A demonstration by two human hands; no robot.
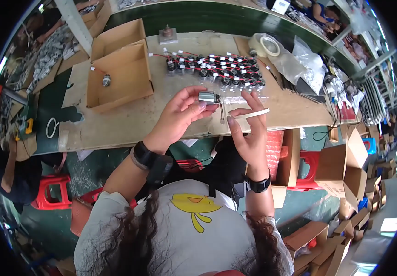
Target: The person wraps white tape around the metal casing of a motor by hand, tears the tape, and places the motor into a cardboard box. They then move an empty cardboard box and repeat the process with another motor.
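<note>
Over the table's near edge, my left hand (180,114) grips a small silver cylindrical motor (207,97) between thumb and fingers. Its black end points right, and a thin dark lead (222,112) hangs beneath that end. My right hand (252,133) is closed on a narrow white strip (253,112), perhaps a tape roll seen edge-on; I cannot tell which. The strip slants up to the right, apart from the motor. Beyond both hands, several similar motors (226,81) stand in rows in clear plastic, with red wires and white connectors.
An open cardboard box (120,99) at the left holds one motor (106,80). A tape roll (269,45) and clear plastic bags (309,64) lie at the far right. A metal block (167,34) sits at the back. Cardboard boxes (341,168) and red stools (53,191) stand below.
</note>
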